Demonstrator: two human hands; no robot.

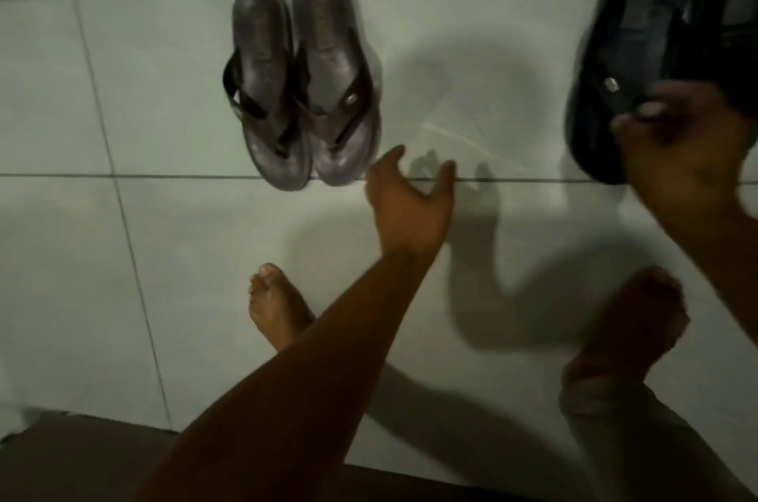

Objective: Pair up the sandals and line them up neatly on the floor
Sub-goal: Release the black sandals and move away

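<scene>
Fingers, right hand [681,157]: curled closed over the toe end of a black sandal [627,50]; the thumb is seen pressed on its strap. The grip at the toe is judged to allow the sole to be carried and lowered flat.
Fingers, left hand [410,202]: spread open, palm up, nothing held; the hand is poised just beside the toes of the brown pair [303,83], apart from them.
Second black sandal [734,17]: seen pressed against the first at the frame's right edge; whether it is gripped by the same hand cannot be told, the area being blurred.
Brown pair, position: set side by side on the tiled floor [123,91], touching, toes toward the person and resting on a grout line [123,175], judged to be used as an alignment guide.
Bare feet [275,309]: planted near the camera, well apart from the brown pair.
Task status: one pair judged placed; the black sandals are not yet set down.
Clear floor: left between the brown pair and the black sandals, judged the likely spot for the next pair.
</scene>
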